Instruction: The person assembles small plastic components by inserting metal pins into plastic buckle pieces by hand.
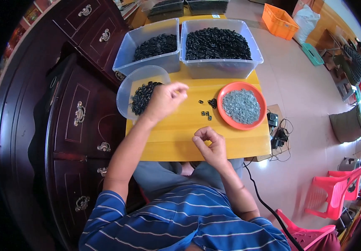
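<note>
Right hand [211, 146] hovers near table edge [172, 158].

Left head-worn fisheye view from close above, steeply downward onto the yellow, rectangular, wood-grained tabletop [170, 146].

Home-like room set up as a small workroom, dark wooden cabinets [68, 144] with ornate handles [79, 113], pink plastic chairs [336, 190], tiled floor [287, 79], yellow table [168, 146] bearing plastic tubs [220, 72] of small black parts [218, 44], red dish [226, 120] of silvery pieces [241, 106].
</note>
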Demonstrator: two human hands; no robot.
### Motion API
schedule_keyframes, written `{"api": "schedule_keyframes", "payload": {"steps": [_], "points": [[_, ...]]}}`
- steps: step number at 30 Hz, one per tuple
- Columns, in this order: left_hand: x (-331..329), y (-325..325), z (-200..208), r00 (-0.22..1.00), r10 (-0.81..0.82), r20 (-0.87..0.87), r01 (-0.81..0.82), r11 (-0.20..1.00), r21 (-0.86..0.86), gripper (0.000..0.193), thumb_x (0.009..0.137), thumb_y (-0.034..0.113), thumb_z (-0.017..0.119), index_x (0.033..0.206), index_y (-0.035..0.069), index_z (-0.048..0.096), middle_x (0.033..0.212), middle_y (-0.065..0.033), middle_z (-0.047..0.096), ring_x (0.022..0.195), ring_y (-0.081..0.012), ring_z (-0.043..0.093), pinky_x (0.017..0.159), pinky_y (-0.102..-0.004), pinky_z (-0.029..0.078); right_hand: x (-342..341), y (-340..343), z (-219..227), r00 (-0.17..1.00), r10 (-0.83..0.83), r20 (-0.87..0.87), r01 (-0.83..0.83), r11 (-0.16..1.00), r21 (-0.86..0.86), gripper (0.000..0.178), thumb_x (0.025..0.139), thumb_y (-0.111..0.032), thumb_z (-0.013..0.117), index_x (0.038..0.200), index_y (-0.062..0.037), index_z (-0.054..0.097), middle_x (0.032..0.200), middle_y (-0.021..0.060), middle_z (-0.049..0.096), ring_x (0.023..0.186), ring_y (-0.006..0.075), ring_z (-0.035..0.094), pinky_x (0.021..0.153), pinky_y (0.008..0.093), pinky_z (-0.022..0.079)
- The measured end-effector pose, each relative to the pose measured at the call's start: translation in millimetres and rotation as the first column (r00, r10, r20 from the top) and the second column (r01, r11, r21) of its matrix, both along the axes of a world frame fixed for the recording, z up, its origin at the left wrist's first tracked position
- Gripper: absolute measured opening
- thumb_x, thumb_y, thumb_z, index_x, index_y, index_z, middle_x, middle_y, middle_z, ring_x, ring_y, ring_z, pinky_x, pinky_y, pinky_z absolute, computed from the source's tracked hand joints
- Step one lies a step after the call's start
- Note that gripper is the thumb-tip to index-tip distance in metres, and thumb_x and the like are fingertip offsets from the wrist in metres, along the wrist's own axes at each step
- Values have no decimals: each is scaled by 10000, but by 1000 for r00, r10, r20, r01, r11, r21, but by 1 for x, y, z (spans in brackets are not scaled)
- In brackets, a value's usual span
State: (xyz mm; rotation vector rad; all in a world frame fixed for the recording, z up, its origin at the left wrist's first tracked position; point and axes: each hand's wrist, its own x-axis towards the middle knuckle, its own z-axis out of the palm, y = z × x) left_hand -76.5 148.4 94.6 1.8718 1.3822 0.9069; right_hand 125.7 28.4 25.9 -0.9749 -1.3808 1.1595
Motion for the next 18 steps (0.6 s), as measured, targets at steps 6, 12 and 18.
{"api": "schedule_keyframes", "payload": {"steps": [6,12,18], "points": [[55,4,-70,975,-98,-200,121,987,104,264,861,102,669,1116,56,714,982,-167,707,864,-333,694,775,-432,555,10,5,-32,973,-104,207,76,988,136,91,879,-72,724,917,-20,660,767,79,676,672,154,662,642,289,536],[85,22,-91,927,-66,-369,142,973,182,290,863,136,670,1148,90,696,979,-154,662,923,-364,667,805,-484,546,14,12,-46,984,-116,137,118,993,-7,59,898,-42,695,918,-14,647,737,65,672,635,110,649,591,263,519],[76,17,-102,918,-62,-391,163,959,230,139,879,167,679,988,86,709,927,-117,664,865,-338,674,751,-464,552,14,11,-44,991,-95,91,100,994,-54,50,916,-28,680,913,-11,633,723,37,661,640,74,632,587,241,511]]}}
